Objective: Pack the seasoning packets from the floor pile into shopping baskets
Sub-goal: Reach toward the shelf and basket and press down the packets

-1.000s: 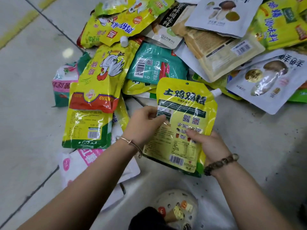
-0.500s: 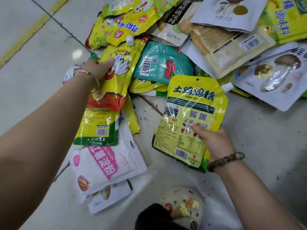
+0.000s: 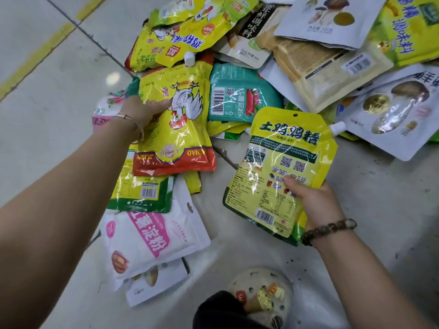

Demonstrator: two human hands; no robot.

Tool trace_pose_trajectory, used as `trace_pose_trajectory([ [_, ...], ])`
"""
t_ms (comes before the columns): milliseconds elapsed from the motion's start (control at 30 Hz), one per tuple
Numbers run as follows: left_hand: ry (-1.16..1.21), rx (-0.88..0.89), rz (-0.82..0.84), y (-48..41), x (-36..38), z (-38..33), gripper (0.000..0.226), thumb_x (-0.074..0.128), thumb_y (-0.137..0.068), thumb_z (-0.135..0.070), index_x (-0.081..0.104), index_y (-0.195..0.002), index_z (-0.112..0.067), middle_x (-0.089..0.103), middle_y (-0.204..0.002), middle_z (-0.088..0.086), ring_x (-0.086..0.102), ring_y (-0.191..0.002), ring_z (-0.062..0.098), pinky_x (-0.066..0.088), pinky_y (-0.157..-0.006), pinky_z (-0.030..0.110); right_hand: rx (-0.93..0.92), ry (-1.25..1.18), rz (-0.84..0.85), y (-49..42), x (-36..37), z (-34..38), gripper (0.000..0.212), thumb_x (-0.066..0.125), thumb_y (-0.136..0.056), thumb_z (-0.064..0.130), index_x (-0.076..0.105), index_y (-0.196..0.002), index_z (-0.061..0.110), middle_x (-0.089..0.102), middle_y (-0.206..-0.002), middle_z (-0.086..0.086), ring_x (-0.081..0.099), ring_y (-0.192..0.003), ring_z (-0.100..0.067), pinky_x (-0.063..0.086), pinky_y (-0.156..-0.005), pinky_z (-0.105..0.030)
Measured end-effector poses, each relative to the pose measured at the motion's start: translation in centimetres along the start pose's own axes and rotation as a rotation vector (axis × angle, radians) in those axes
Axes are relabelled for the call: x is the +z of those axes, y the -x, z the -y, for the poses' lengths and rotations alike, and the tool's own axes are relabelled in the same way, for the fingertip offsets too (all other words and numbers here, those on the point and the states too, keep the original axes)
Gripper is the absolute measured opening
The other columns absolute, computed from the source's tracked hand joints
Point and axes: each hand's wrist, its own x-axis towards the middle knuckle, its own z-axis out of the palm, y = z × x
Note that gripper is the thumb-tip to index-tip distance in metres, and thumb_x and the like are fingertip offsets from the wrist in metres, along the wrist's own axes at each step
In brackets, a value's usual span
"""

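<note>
Over the floor pile, a spouted yellow pouch is gripped by the right hand; a chicken packet is grasped by the left hand. Lifting it free likely follows.

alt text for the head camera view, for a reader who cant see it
A person's right hand holds a yellow spouted packet above the tiled floor, while the left hand grips a yellow-and-red chicken packet at the edge of a pile of mixed seasoning packets.
</note>
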Motion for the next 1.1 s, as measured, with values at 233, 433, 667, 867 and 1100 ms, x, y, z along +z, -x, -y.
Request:
trace_pose_trajectory([
  [233, 0.174, 0.296, -0.013, 6.5, 2.6, -0.3, 0.043, 0.079, -0.071, -0.009, 0.050, -0.103, -0.011, 0.061, -0.081, -0.002, 0.059, -0.059, 0.000, 0.053, -0.054, 0.024, -0.025, 0.027, -0.048, 0.8, -2.2, 0.7, 0.047, 0.076, -0.075, 0.019, 0.057, -0.118, 0.016, 0.066, -0.112, -0.001, 0.062, -0.105, -0.023, 0.046, -0.096, -0.051],
  [433, 0.123, 0.356, 0.066, 10.7, 5.5, -2.1, 0.076, 0.088, -0.059, -0.019, 0.053, -0.126, -0.007, 0.063, -0.117, 0.005, 0.061, -0.103, 0.021, 0.050, -0.090, 0.035, -0.118, 0.065, -0.072, 2.1, -5.4, 1.3, 0.020, 0.067, -0.080, 0.005, 0.064, -0.093, 0.020, 0.072, -0.090, 0.001, 0.068, -0.087, -0.021, 0.053, -0.084, -0.045],
  [667, 0.268, 0.356, 0.123, 13.5, 5.6, -4.2, 0.083, 0.088, -0.058, -0.028, 0.050, -0.129, -0.007, 0.060, -0.124, 0.006, 0.059, -0.110, 0.024, 0.049, -0.094, 0.040, -0.191, 0.090, -0.179, 4.9, -7.7, 2.8, 0.023, 0.067, -0.080, 0.002, 0.061, -0.086, 0.024, 0.070, -0.084, 0.006, 0.068, -0.077, -0.013, 0.053, -0.077, -0.040],
  [867, 0.438, 0.402, 0.165, 15.8, 4.5, -6.7, 0.063, 0.084, -0.065, -0.019, 0.056, -0.121, -0.010, 0.067, -0.106, -0.003, 0.065, -0.084, 0.007, 0.054, -0.070, 0.016, -0.353, 0.087, -0.286, 7.0, -7.6, 6.2, 0.026, 0.069, -0.078, 0.002, 0.060, -0.088, 0.024, 0.070, -0.087, 0.007, 0.067, -0.084, -0.016, 0.053, -0.084, -0.047],
  [1100, 0.639, 0.457, 0.230, 18.2, 2.2, -10.7, 0.078, 0.086, -0.059, -0.028, 0.047, -0.127, -0.019, 0.060, -0.099, -0.019, 0.061, -0.085, -0.005, 0.052, -0.083, 0.024, -0.576, 0.039, -0.341, 10.4, -7.2, 10.9, 0.030, 0.067, -0.080, 0.000, 0.059, -0.090, 0.027, 0.071, -0.081, 0.011, 0.069, -0.078, -0.008, 0.056, -0.079, -0.043],
])
